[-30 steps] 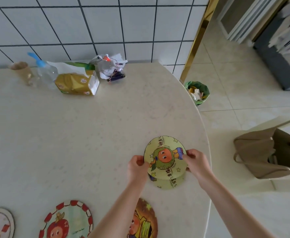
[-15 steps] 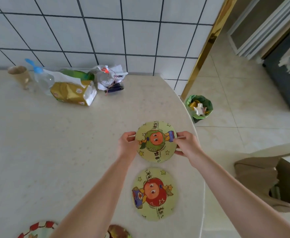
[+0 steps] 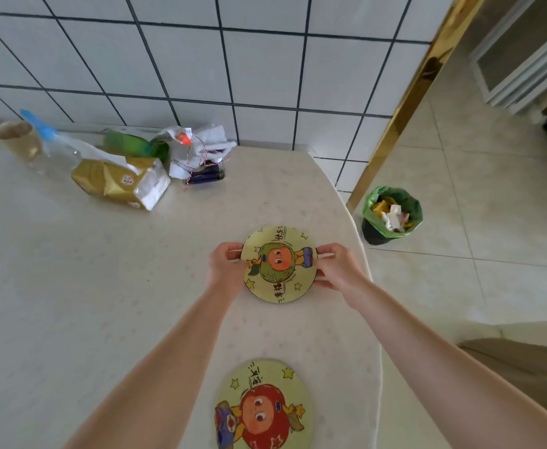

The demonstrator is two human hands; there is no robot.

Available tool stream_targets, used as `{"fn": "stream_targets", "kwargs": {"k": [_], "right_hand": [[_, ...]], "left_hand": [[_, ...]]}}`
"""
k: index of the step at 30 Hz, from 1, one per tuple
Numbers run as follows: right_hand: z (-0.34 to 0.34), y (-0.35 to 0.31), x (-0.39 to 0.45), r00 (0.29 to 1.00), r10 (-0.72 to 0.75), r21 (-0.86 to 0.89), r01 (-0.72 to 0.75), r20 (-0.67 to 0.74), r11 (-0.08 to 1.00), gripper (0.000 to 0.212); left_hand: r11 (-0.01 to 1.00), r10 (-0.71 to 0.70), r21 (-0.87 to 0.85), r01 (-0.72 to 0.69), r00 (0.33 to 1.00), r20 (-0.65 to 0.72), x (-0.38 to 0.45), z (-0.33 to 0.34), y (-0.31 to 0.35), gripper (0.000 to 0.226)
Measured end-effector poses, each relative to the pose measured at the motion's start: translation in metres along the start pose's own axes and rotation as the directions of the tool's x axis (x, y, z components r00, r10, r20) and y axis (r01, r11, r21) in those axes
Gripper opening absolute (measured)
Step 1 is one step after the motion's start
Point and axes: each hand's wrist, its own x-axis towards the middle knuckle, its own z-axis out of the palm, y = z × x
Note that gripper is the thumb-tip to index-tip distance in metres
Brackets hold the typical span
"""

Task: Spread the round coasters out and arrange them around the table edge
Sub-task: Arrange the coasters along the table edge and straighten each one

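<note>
A round yellow-green coaster with a green cartoon fruit figure (image 3: 278, 264) is near the table's right edge, held at both sides. My left hand (image 3: 225, 265) pinches its left rim and my right hand (image 3: 338, 267) pinches its right rim. I cannot tell whether it touches the tabletop. A second round coaster with a red cartoon fruit figure (image 3: 264, 406) lies flat on the table closer to me, near the same curved edge, partly cut off by the bottom of the frame.
The beige table (image 3: 71, 286) meets a tiled wall at the back. A gold snack bag (image 3: 120, 183), a plastic bottle (image 3: 55, 147), a paper cup (image 3: 16, 137) and a white bag bundle (image 3: 197, 153) stand there. A green-lined bin (image 3: 392, 215) sits on the floor at right.
Both hands carried the green-figure coaster away from me along the right edge. The red-figure coaster that lay under it stayed on the table. The view tilted up.
</note>
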Motion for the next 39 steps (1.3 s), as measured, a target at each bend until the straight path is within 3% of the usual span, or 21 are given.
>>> {"fn": "stream_targets", "kwargs": {"k": [7,11,15,21,23,24,27,31,34,36,39], "right_hand": [[-0.001,0.003,0.019,1.000,-0.031,-0.195,0.031,0.006,0.980,0.025],[-0.002,-0.007,0.031,0.979,-0.195,-0.407,0.154,-0.060,0.900,0.034],[0.008,-0.023,0.043,0.943,-0.333,-0.494,0.294,0.010,0.818,0.034],[0.028,-0.035,0.052,0.930,-0.352,-0.541,0.350,0.105,0.765,0.037],[0.029,-0.036,0.053,0.936,-0.340,-0.551,0.331,0.090,0.766,0.036],[0.029,-0.037,0.054,0.939,-0.333,-0.554,0.321,0.083,0.768,0.036],[0.025,-0.037,0.055,0.944,-0.318,-0.519,0.314,0.084,0.795,0.028],[0.020,-0.033,0.050,0.942,-0.325,-0.412,0.329,0.081,0.850,0.020],[0.011,-0.027,0.042,0.981,-0.189,-0.144,0.193,0.039,0.971,0.012],[0.003,-0.022,0.036,0.997,-0.066,0.055,0.064,0.037,0.996,0.010],[-0.006,-0.010,0.028,1.000,-0.005,0.127,0.003,0.019,0.992,0.012]], "left_hand": [[0.988,0.106,0.116,-0.106,0.994,0.007,0.006,0.000,0.009,0.030],[0.994,0.019,0.112,-0.004,0.991,-0.132,-0.018,0.001,-0.010,0.035],[0.996,-0.046,0.071,0.058,0.987,-0.153,-0.058,0.009,-0.032,0.035],[0.976,-0.183,-0.140,0.164,0.974,-0.137,-0.083,0.022,-0.038,0.031],[0.938,-0.259,-0.266,0.224,0.960,-0.105,-0.081,0.027,-0.031,0.024],[0.903,-0.317,-0.339,0.265,0.942,-0.107,-0.080,0.028,-0.029,0.033],[0.827,-0.423,-0.465,0.316,0.894,-0.146,-0.075,0.029,-0.024,0.037],[0.880,-0.328,-0.414,0.232,0.928,-0.178,-0.068,0.037,-0.013,0.035],[0.905,-0.254,-0.390,0.171,0.952,-0.171,-0.062,0.041,-0.004,0.038],[0.929,-0.195,-0.352,0.112,0.959,-0.208,-0.048,0.035,0.002,0.037],[0.953,-0.139,-0.296,0.070,0.966,-0.218,-0.022,0.024,0.013,0.036]]}}
